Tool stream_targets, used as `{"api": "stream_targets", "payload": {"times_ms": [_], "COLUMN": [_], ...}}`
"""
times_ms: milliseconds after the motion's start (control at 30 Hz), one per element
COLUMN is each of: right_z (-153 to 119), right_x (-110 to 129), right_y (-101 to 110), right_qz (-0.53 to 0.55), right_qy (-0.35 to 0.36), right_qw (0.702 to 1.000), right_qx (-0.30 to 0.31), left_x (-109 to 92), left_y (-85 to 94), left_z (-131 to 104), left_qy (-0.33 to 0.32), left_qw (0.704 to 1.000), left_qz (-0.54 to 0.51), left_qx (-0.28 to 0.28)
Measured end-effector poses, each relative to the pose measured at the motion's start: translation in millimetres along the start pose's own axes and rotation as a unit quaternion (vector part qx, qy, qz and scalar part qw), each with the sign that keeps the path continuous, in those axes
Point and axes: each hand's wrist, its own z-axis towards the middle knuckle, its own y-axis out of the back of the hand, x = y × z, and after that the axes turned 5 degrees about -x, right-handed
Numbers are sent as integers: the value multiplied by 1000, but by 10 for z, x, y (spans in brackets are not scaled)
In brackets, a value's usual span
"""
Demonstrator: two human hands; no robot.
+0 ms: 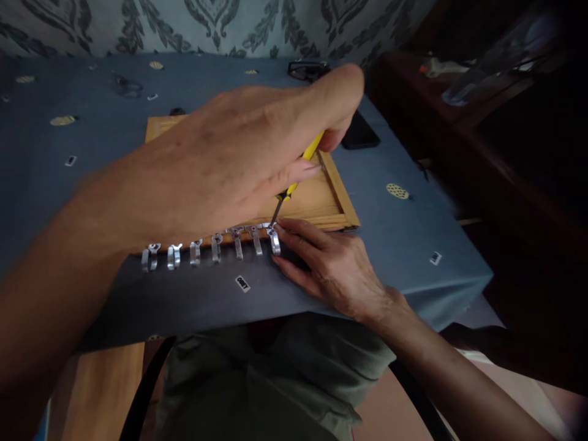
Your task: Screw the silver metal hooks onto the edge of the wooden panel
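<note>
My left hand (248, 135) reaches across from the left, its fingers closed around the yellow handle of a screwdriver (313, 147). The screwdriver slants down, and its tip meets the top of a shiny metal hook (275, 242). That hook is at the right end of a row of several such hooks (216, 250) along the near edge of a wooden framed panel (316, 199). From the right, my right hand (340, 263) pinches the end hook between thumb and fingertips. My left hand and forearm cover much of the panel.
The panel lies on a table with a blue-grey patterned cloth (413, 245). A dark phone (361, 131) and black-framed glasses (305, 70) lie beyond my left hand. A clear bottle-like object (459, 92) is on the dark furniture at right. A patterned curtain hangs behind.
</note>
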Motion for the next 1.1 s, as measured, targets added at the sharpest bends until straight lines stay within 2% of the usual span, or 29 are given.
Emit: {"api": "stream_targets", "payload": {"times_ms": [167, 267, 367, 467, 533, 767, 867, 967, 1033, 1100], "right_z": [17, 24, 27, 30, 31, 27, 20, 14, 12, 11], "right_x": [-1, 7, 10, 5, 0, -2, 0, -4, -8, -10], "right_y": [1, -2, 1, 7, 11, 0, -6, 1, 7, 10], "right_qz": [-3, -6, 7, 13, 13, 5, 8, 8, 10, 13], "right_qy": [9, 12, 11, 10, 11, 16, 13, 6, 3, 1], "right_qw": [1000, 1000, 1000, 1000, 1000, 1000, 1000, 1000, 1000, 1000], "right_qx": [-11, -19, -18, -12, -9, -15, -10, -3, 5, 13], "left_x": [-31, -70, -107, -127, -131, -138, -124, -91, -75, -78], "left_y": [-29, -54, -64, -45, -23, -21, -46, -37, -12, 13], "left_z": [-1, 21, 64, 104, 117, 122, 106, 64, 39, 31], "left_qy": [0, -1, 24, 50, 60, 111, 92, 58, 38, 49], "left_qw": [999, 993, 985, 981, 980, 979, 983, 992, 996, 997], "left_qz": [43, 111, 171, 186, 181, 154, 148, 110, 71, 57], "left_qx": [-22, -32, -1, 34, 54, 74, 60, 33, 35, 21]}}
